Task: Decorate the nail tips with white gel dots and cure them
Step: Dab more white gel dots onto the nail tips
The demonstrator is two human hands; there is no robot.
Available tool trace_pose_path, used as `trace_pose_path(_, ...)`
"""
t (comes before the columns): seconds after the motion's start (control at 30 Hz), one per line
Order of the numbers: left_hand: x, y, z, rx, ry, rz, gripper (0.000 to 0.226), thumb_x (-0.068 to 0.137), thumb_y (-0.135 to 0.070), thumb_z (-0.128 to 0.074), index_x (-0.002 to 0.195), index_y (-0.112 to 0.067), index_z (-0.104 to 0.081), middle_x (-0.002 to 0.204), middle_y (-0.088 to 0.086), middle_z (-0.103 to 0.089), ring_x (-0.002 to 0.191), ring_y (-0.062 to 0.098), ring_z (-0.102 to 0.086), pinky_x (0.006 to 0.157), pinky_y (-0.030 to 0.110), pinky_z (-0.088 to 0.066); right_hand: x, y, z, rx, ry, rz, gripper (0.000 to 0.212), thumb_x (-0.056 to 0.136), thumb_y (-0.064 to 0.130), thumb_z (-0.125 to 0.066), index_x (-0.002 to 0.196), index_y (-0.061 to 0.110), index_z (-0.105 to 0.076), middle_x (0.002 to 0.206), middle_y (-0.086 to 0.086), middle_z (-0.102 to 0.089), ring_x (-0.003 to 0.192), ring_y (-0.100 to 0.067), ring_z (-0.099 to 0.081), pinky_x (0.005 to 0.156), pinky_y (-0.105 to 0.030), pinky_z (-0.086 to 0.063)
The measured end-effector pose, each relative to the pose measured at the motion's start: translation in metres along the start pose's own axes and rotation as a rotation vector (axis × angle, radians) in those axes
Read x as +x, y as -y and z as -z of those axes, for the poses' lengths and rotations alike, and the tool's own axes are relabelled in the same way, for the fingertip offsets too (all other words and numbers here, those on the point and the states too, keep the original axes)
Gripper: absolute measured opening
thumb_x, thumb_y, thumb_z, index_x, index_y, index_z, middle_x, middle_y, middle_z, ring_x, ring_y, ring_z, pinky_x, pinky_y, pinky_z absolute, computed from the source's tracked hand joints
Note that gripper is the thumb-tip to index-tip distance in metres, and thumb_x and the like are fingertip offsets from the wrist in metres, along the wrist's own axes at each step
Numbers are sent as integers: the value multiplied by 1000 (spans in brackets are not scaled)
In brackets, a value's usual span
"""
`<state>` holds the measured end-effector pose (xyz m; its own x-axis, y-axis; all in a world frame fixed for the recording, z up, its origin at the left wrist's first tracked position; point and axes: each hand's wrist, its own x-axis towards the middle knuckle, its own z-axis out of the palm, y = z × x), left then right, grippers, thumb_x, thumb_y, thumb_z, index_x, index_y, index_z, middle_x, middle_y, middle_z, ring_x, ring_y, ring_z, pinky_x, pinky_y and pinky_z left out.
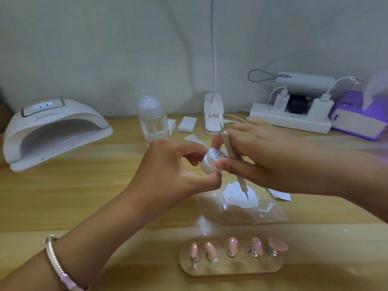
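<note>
While the left hand (pixel 168 164) grips the gel jar (pixel 206 165) and the right hand (pixel 264 156) pinches its lid (pixel 218 154) alongside the dotting tool (pixel 241 181), any twisting should keep the jar level.

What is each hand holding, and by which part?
The left hand pinches the small white gel pot by its side wall. The right hand grips the dotting tool mid-shaft, its thumb on the pot's lid end.

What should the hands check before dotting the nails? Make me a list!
1. The dotting tool is in the right hand: ok.
2. The white gel is out on the clear sheet: ok.
3. The gel pot is down: not ok, the left hand holds it.
4. Five nail tips stand on the holder: ok.
5. The curing lamp display is lit: ok.
6. Gel on the tool's tip: cannot tell.
</note>
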<state>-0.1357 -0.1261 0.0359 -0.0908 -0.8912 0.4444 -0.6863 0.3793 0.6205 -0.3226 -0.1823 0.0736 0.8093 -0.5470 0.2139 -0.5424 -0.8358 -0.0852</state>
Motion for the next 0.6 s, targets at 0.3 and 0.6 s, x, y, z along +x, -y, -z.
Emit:
trace_pose_path(0.3, 14, 16, 11, -444, 369, 113, 26, 68, -21, -75, 93, -17, -81, 93, 21, -73, 92, 39, -66, 94, 47, -50, -4, -7, 9, 139, 94, 146, 14, 99, 47, -39, 102, 41, -52, 99, 2, -61, 89, -18, -52, 90, -31, -41)
trace_pose_path(0.6, 16, 33, 12, -724, 632, 149, 33, 70, -19, -62, 96, -9, -78, 98, 9, -73, 97, 20, -65, 88, 28, -49, -3, -15, 19, 312, 13, 299, 26, 98, 29, -55, 119, 43, -52, 78, 14, -56, 76, -13, -53, 65, -19, -46)
